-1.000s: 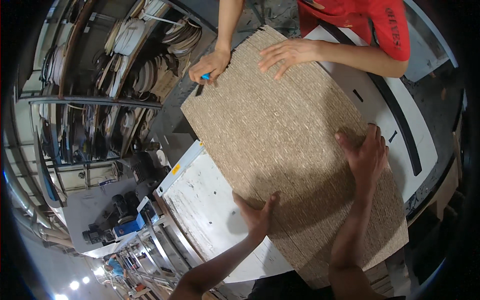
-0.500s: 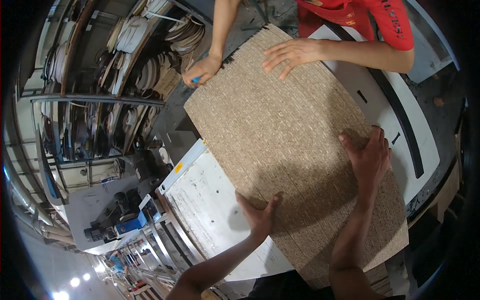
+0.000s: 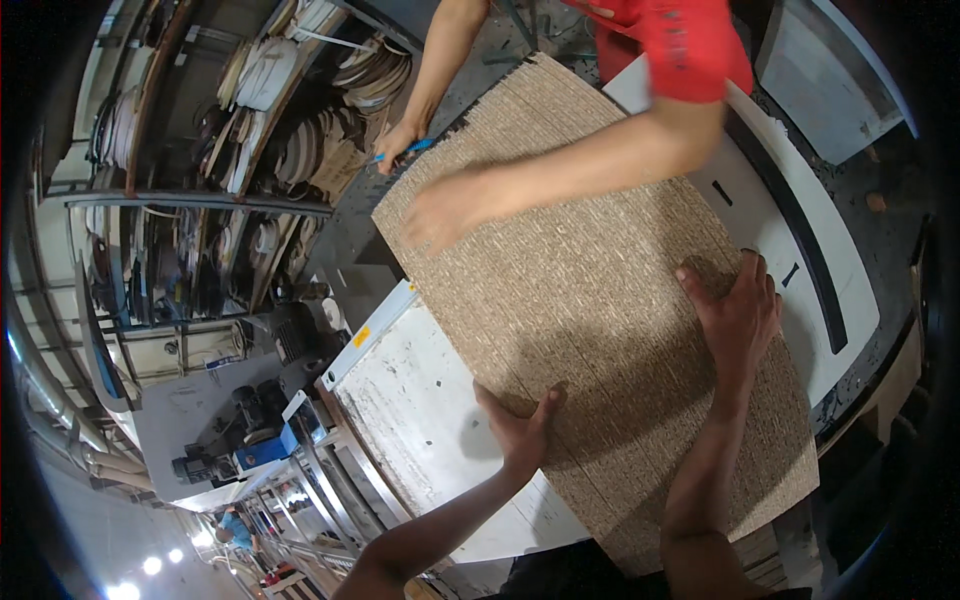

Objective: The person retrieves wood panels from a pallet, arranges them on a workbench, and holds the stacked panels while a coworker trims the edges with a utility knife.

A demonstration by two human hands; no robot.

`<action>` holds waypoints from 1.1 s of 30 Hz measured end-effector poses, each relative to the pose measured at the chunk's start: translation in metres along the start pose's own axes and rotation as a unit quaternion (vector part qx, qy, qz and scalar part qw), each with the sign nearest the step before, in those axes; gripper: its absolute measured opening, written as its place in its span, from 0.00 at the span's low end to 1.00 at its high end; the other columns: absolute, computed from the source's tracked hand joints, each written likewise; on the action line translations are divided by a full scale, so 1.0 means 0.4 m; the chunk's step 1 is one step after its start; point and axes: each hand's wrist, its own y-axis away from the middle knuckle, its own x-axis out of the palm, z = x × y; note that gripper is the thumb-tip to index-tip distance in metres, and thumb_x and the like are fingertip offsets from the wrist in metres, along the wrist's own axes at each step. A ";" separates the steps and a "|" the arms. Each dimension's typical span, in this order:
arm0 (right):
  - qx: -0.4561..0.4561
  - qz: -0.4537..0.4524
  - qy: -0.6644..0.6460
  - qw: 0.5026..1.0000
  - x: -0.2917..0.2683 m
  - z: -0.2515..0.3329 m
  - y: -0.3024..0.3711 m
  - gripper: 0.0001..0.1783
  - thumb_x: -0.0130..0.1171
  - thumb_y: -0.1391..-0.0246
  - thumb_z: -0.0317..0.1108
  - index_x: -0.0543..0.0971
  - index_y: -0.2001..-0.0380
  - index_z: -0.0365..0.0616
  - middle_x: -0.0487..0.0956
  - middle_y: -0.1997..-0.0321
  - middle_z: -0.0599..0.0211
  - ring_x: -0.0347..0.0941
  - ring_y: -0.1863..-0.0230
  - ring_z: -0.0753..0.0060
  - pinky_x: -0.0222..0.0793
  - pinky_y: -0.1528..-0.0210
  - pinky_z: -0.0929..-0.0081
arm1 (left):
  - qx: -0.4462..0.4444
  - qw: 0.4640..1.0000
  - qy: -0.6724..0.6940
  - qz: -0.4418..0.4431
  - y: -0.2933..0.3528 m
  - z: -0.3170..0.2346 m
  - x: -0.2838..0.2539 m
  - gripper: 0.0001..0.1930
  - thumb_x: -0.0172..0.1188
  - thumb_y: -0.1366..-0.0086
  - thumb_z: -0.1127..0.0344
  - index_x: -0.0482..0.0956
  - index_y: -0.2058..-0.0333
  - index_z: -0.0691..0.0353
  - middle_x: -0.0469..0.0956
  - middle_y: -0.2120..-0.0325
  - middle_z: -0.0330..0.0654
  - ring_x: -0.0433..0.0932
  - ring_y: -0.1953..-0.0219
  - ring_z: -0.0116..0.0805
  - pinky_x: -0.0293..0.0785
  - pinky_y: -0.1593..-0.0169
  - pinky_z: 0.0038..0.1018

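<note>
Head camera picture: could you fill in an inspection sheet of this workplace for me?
Surface: white table under the board's left side, dark specks on it; white panel to the right.
Job's things: large tan, streaked board; blue tool at its far edge, in a co-worker's hand.
Clutter: small black pieces and a long curved black strip on the panel.
Hands: left hand at the board's left edge; right hand at its right edge; co-worker's other hand, blurred, over the board.
Cables: nothing seen for certain.
Surroundings: shelves of rolls; machine with motors; lights.
</note>
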 end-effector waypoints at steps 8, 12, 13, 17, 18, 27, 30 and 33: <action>-0.013 -0.030 -0.021 0.999 -0.002 0.000 0.003 0.58 0.69 0.53 0.84 0.77 0.42 0.38 0.81 0.48 0.51 0.81 0.42 0.44 0.73 0.42 0.40 | 0.013 1.000 -0.011 0.011 -0.005 0.003 -0.002 0.71 0.86 0.43 0.44 0.41 0.20 0.69 0.61 0.28 0.69 0.64 0.25 0.62 0.63 0.23 0.52; -0.013 -0.030 -0.022 0.999 -0.005 0.002 0.001 0.56 0.69 0.53 0.84 0.78 0.45 0.38 0.81 0.50 0.51 0.81 0.44 0.43 0.73 0.43 0.41 | 0.019 1.000 0.001 0.007 -0.002 0.013 0.001 0.70 0.86 0.43 0.45 0.41 0.20 0.69 0.62 0.28 0.68 0.64 0.25 0.62 0.63 0.23 0.51; -0.016 -0.031 -0.023 0.999 -0.005 0.003 0.000 0.56 0.69 0.53 0.83 0.78 0.45 0.38 0.81 0.50 0.51 0.81 0.44 0.43 0.73 0.44 0.41 | 0.018 1.000 -0.006 0.002 -0.001 0.016 0.002 0.71 0.86 0.43 0.45 0.41 0.20 0.69 0.62 0.28 0.68 0.64 0.25 0.62 0.63 0.23 0.51; -0.013 -0.029 -0.020 0.999 -0.008 0.005 -0.001 0.54 0.70 0.52 0.82 0.78 0.47 0.38 0.81 0.52 0.51 0.80 0.45 0.42 0.73 0.45 0.42 | 0.012 1.000 -0.008 0.000 0.000 0.023 0.004 0.71 0.86 0.43 0.44 0.42 0.20 0.70 0.62 0.28 0.69 0.64 0.25 0.62 0.64 0.24 0.51; -0.014 -0.029 -0.022 0.999 -0.008 0.005 -0.001 0.54 0.70 0.52 0.82 0.78 0.47 0.38 0.81 0.52 0.51 0.80 0.46 0.42 0.73 0.45 0.43 | 0.011 1.000 -0.013 -0.003 -0.001 0.023 0.004 0.70 0.86 0.43 0.44 0.42 0.20 0.70 0.62 0.28 0.69 0.65 0.25 0.63 0.64 0.24 0.51; -0.024 -0.036 -0.007 0.999 -0.007 0.001 0.001 0.56 0.71 0.52 0.81 0.78 0.44 0.36 0.82 0.51 0.50 0.81 0.45 0.42 0.73 0.44 0.44 | 0.010 0.999 0.019 0.031 -0.001 0.006 -0.004 0.73 0.84 0.42 0.40 0.36 0.19 0.71 0.53 0.24 0.68 0.54 0.21 0.62 0.53 0.20 0.51; -0.021 -0.032 -0.011 0.999 -0.008 0.003 0.001 0.57 0.71 0.53 0.82 0.78 0.43 0.36 0.82 0.51 0.50 0.81 0.45 0.43 0.73 0.43 0.44 | -0.004 0.999 0.025 0.045 -0.001 0.002 -0.008 0.74 0.82 0.41 0.39 0.33 0.19 0.70 0.47 0.21 0.67 0.48 0.18 0.61 0.47 0.17 0.51; -0.012 -0.022 0.000 1.000 -0.009 0.003 0.000 0.57 0.70 0.52 0.83 0.78 0.44 0.37 0.82 0.51 0.51 0.81 0.45 0.44 0.74 0.43 0.44 | -0.011 0.998 0.030 0.053 -0.001 0.001 -0.009 0.73 0.82 0.40 0.40 0.34 0.19 0.70 0.47 0.21 0.66 0.48 0.18 0.61 0.47 0.17 0.51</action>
